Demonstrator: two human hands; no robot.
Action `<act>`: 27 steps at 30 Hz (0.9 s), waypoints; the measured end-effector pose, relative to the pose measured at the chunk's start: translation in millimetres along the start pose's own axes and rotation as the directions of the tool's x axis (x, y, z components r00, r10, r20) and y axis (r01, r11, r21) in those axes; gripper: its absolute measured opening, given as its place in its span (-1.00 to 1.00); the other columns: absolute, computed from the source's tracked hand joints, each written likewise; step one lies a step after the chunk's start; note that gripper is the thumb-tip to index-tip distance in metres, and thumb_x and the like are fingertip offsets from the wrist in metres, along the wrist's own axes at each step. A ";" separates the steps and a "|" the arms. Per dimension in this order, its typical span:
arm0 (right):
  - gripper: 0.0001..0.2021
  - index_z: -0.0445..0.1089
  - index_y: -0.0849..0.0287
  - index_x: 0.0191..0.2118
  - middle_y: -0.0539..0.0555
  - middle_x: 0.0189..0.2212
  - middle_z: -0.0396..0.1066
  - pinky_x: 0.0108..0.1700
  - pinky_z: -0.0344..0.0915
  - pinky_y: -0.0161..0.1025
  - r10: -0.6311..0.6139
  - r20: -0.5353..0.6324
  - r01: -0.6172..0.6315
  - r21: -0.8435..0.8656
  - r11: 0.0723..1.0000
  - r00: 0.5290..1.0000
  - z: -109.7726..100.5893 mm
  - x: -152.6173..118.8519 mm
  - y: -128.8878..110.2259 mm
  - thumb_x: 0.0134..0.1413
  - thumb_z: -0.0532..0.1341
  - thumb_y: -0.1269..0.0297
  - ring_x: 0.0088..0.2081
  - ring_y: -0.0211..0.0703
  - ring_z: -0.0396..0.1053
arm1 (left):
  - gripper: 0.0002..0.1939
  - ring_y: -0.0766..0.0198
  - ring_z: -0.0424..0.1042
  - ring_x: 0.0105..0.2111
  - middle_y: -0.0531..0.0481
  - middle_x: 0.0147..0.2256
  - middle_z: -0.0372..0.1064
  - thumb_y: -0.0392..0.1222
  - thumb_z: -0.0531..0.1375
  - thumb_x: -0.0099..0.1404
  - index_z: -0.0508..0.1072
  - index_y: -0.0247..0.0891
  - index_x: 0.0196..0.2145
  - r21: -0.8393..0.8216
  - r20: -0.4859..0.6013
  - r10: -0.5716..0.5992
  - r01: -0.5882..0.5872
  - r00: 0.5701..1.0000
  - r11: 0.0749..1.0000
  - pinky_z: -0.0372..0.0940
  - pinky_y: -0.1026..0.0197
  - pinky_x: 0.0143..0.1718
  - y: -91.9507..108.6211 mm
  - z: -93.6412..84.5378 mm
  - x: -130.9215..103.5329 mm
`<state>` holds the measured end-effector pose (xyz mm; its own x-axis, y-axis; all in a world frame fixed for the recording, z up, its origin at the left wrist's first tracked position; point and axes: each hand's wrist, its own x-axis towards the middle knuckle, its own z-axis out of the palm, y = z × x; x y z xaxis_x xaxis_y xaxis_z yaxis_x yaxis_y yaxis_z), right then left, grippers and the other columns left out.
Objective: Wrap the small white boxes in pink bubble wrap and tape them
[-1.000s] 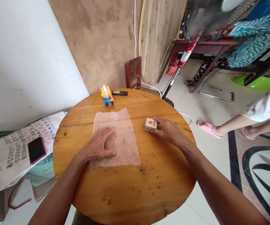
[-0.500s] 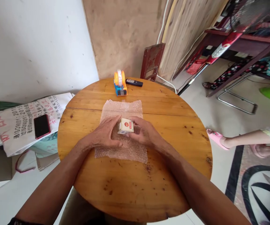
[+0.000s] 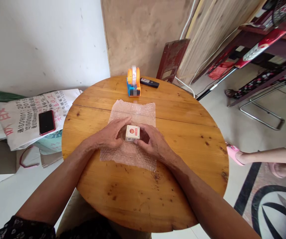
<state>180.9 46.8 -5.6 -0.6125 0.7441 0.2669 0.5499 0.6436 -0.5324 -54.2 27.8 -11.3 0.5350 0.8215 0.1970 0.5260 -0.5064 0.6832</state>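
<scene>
A small cream-coloured box (image 3: 133,132) with a red emblem and red label sits on a sheet of bubble wrap (image 3: 128,156) on the round wooden table. My right hand (image 3: 154,139) has its thumb and fingers closed at the box's right side. To the left of the box, my left hand (image 3: 110,134) is curved with thumb and fingers apart, holding nothing; a small gap shows between its palm and the box. The underside of the box and some fingertips are hidden.
An orange and blue tape dispenser (image 3: 133,83) stands at the table's far edge beside a dark remote-like device (image 3: 149,82). A phone (image 3: 46,122) lies on printed sacks at left. A red chair (image 3: 172,59) is behind; another person's legs (image 3: 267,157) are at right.
The box was tilted and now sits flatter and squarer between my hands, with the right hand still at its side. The camera view has shifted slightly.
</scene>
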 end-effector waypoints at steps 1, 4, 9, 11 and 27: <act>-0.52 0.30 0.17 0.10 0.20 -0.07 0.49 -0.05 0.27 -0.02 -0.006 0.004 0.006 0.000 1.000 1.000 0.2 0.2 0.4 0.02 0.27 0.24 -0.10 0.10 0.41 | -0.01 -0.16 0.11 0.27 -0.27 0.28 0.11 -0.34 0.09 -0.02 -0.13 -0.28 0.37 0.003 -0.004 0.006 -0.006 1.000 1.000 0.01 -0.26 0.27 -1.0 0.6 -0.2; -0.52 0.29 0.15 0.11 0.19 -0.06 0.48 -0.04 0.26 -0.02 -0.010 0.015 0.010 -0.008 1.000 1.000 -0.5 1.0 1.2 0.03 0.28 0.25 -0.09 0.09 0.41 | -0.02 -0.15 0.10 0.27 -0.25 0.28 0.10 -0.34 0.09 -0.03 -0.12 -0.26 0.37 0.025 -0.005 0.024 -0.024 1.000 0.999 0.00 -0.26 0.28 -3.0 1.8 -0.8; -0.51 0.28 0.15 0.12 0.20 -0.04 0.47 -0.01 0.25 0.01 -0.023 0.028 0.024 -0.014 1.000 0.999 -1.2 1.4 1.6 0.04 0.27 0.23 -0.05 0.11 0.40 | -0.03 -0.09 0.09 0.28 -0.24 0.28 0.10 -0.33 0.08 -0.01 -0.12 -0.25 0.37 0.069 -0.002 0.042 -0.042 0.999 0.997 0.00 -0.22 0.28 -2.2 1.4 -1.9; -0.51 0.28 0.15 0.12 0.20 -0.04 0.48 -0.02 0.26 0.01 -0.020 0.029 0.021 -0.014 1.000 0.999 -0.9 1.2 1.1 0.03 0.28 0.23 -0.05 0.11 0.40 | -0.03 -0.09 0.09 0.27 -0.25 0.28 0.10 -0.33 0.07 -0.02 -0.12 -0.26 0.37 0.073 -0.001 0.042 -0.042 0.999 0.996 0.00 -0.22 0.29 -1.4 1.3 -1.5; -0.36 0.14 0.17 0.24 0.24 0.16 0.31 0.16 0.23 0.09 -0.037 0.051 0.020 0.290 0.957 0.998 -10.8 -6.5 -1.0 0.03 0.24 0.21 0.13 0.13 0.32 | -0.44 -0.13 0.04 0.30 -0.19 0.17 0.27 -0.21 0.25 0.15 0.35 -0.22 0.13 0.498 0.011 0.015 -0.018 1.000 0.867 -0.06 -0.26 0.32 87.8 -17.7 -45.6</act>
<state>190.5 43.2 1.9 -0.6603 0.7099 0.2450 0.3492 0.5791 -0.7366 -44.1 -49.4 52.2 0.5498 0.8112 0.1994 0.7757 -0.5843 0.2383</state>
